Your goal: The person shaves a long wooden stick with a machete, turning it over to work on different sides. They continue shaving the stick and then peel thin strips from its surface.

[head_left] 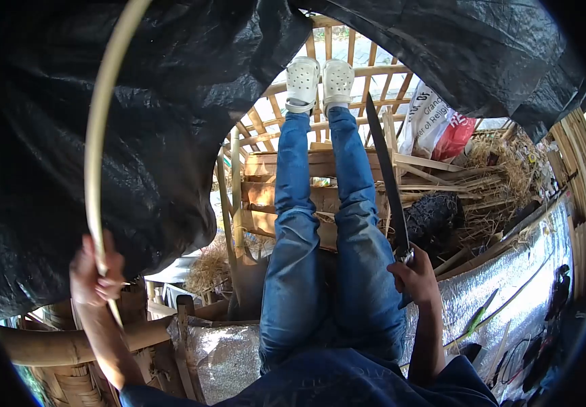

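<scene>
My left hand [96,271] is closed round a long, pale bamboo strip [96,136], which rises in a curve past the top of the view. A short end of the strip sticks out below the fist. On the other side, my right hand [416,277] grips the handle of a machete [389,173]. Its long dark blade points up and away, beside my right leg, apart from the strip. My legs in blue jeans [293,251] stretch forward between the hands, with white clogs [303,81] on the feet.
Black plastic sheeting [150,136] hangs at the left and upper right. A bamboo lattice [374,57] stands beyond my feet. Straw, split bamboo and a printed sack [435,125] lie to the right. Silver foil sheeting [510,285] covers the near right side; a bamboo pole [49,346] runs at lower left.
</scene>
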{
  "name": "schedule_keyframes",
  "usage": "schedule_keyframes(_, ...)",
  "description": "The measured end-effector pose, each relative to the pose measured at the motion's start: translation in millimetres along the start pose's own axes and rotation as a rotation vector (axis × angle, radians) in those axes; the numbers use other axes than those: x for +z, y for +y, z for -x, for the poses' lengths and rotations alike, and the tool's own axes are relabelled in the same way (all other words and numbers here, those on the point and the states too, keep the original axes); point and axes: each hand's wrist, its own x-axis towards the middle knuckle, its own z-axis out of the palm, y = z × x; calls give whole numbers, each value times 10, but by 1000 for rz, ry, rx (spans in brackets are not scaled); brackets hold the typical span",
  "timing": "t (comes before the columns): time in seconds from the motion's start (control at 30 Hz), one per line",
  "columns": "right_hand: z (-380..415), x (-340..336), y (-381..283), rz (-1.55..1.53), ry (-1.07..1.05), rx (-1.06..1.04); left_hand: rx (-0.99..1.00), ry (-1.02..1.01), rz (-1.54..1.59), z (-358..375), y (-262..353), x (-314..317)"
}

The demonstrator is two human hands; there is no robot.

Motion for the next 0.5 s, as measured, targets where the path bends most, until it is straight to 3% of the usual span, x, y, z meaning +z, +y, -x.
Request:
schedule_keyframes(0.07,45,9,-45,24,18,-15,-216,33,-212,-97,-387,95)
schedule_keyframes(0.2,51,-67,6,60,-9,-3,-508,-17,-117,-731,-904,345)
schedule_keyframes(0.27,77,-82,7,83,-6,18,-545,-45,-113,-1174,-1042,403)
schedule_keyframes(0.33,105,-84,73,79,49,-17,-520,62,-157,-1621,-1065,606)
schedule_keyframes(0.5,216,-116,83,59,26,32,-365,-41,-158,-2900,-1176,659)
